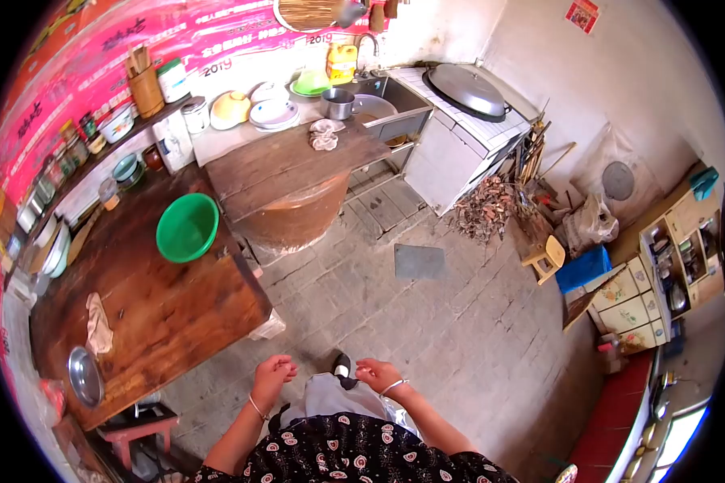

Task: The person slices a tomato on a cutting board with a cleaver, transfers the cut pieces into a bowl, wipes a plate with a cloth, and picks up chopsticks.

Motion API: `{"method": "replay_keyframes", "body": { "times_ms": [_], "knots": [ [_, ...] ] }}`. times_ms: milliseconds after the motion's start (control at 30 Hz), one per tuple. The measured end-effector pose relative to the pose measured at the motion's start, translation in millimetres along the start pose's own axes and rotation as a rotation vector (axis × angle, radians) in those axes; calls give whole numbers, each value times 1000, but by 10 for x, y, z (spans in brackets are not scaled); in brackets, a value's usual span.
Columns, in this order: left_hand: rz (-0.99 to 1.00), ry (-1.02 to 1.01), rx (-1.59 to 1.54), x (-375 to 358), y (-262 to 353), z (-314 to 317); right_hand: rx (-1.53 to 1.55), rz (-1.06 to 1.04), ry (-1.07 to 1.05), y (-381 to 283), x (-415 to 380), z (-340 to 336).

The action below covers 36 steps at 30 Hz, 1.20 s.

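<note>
My left hand (272, 374) hangs in front of my body with its fingers curled in, and nothing shows in it. My right hand (376, 373) is level with it, fingers also loosely curled and holding nothing. Both wrists carry a thin bangle. Both hands are over the stone floor (427, 322), near the corner of a dark wooden table (177, 306) on my left. A green plastic basin (187, 227) stands on that table, well beyond my left hand.
A cloth (97, 322) and a metal bowl (85, 375) lie on the table. A round wooden-topped vat (290, 173) stands ahead, with a sink (379, 105) and a covered wok (467, 88) behind. Firewood (483, 209), a small stool (549, 256) and a cabinet (669, 266) are on the right.
</note>
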<state>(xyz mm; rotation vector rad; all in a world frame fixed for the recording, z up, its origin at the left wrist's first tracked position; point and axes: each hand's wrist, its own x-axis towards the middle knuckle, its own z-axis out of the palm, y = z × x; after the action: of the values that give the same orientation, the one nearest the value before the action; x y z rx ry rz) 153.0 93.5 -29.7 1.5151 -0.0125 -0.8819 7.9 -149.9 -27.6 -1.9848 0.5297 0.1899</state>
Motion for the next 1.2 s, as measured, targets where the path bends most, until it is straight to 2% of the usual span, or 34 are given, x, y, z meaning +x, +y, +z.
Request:
{"method": "replay_keyframes", "body": {
  "times_ms": [200,333,467,700,733,833,933,1033,1133,1200],
  "knots": [
    [-99,99,-90,657,402,211,-129,-122,-61,-218,1121,-436],
    [-63,92,-113,1153,680,155,-149,-300,-10,-286,1834,-464],
    [19,97,-125,1694,987,-44,-99,-207,-32,-699,2243,-548],
    [81,161,-185,2396,1690,-296,-90,-178,43,-838,2907,-680],
    [77,180,-192,2502,1765,-316,-74,-122,-18,-888,3014,-772],
    [85,201,-271,2768,2121,-354,-162,-199,69,-938,3476,-976],
    [132,263,-350,3206,2426,-401,-245,-381,177,-952,4190,-1220],
    [164,351,-358,3766,2846,-414,-457,-597,334,-1051,5095,-1502],
    [159,424,-368,4448,3193,-491,-530,-465,270,-1305,5916,-1738],
    [131,453,-365,4928,3378,-530,-591,-450,267,-1503,6337,-1858]
  ]
}}
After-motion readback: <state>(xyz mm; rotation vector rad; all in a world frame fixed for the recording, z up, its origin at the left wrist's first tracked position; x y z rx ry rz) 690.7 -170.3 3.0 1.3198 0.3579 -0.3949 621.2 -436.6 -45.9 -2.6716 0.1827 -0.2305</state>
